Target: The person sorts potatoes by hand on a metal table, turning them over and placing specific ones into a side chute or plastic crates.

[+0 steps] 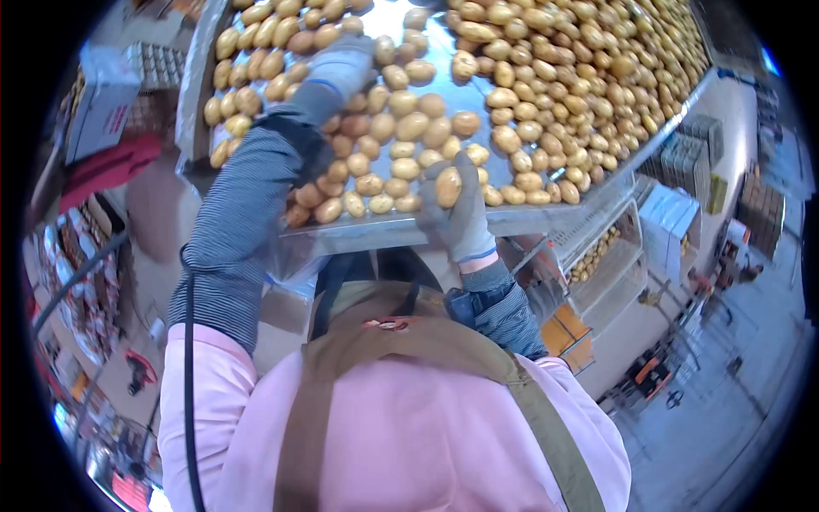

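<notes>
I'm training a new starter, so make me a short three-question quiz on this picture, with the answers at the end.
1. True or false: the left hand and the right hand are both gloved.
2. Fill the gap: the potato that shows clearly in a grip is in the ____ hand.
3. Choose: on which side of the picture is the larger pile in the metal tray? A: left. B: right. C: neither.

Key: 1. True. 2. right. 3. B.

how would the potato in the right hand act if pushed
The potato would probably roll, given its rounded oval shape. It may be slippery, since it looks smooth. Other potatoes crowded nearby could soon stop it.
</notes>
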